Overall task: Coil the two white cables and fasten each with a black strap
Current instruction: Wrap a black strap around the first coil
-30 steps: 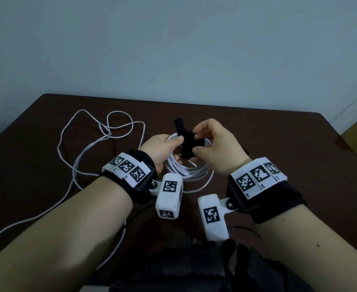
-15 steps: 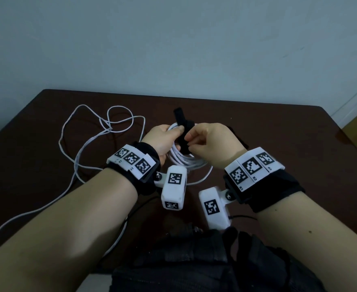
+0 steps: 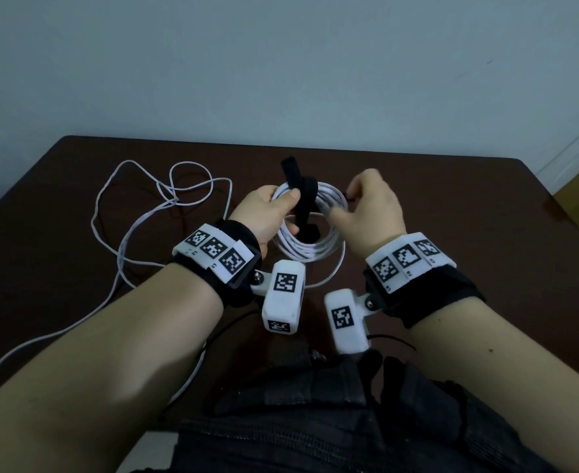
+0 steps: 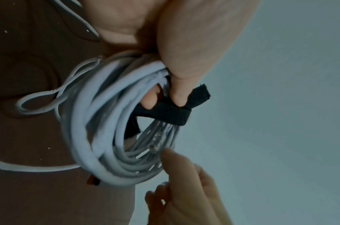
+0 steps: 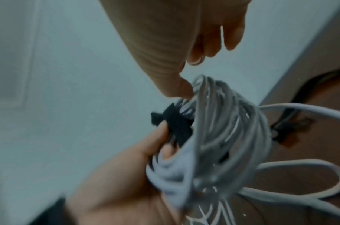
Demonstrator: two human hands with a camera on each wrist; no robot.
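Observation:
A coil of white cable (image 3: 310, 250) is held up over the dark table. A black strap (image 3: 307, 196) is wrapped across its top, one end sticking up. My left hand (image 3: 293, 206) grips the coil, and its thumb pins the strap (image 4: 169, 113) against the turns (image 4: 99, 121). My right hand (image 3: 344, 203) hovers at the coil's right side with loosely curled fingers and holds nothing. Its thumb tip (image 5: 177, 89) just touches the coil (image 5: 223, 129). The second white cable (image 3: 124, 240) lies loose in loops on the table at the left.
The brown table (image 3: 486, 216) ends at a pale wall behind and has its right corner near a wooden floor. A small dark object (image 5: 284, 126) lies on the table past the coil; I cannot tell what it is. Black fabric (image 3: 315, 421) lies at the near edge.
My right hand let go of the strap and drew back to the right of the coil. The left hand kept its grip, and both hands rose a little.

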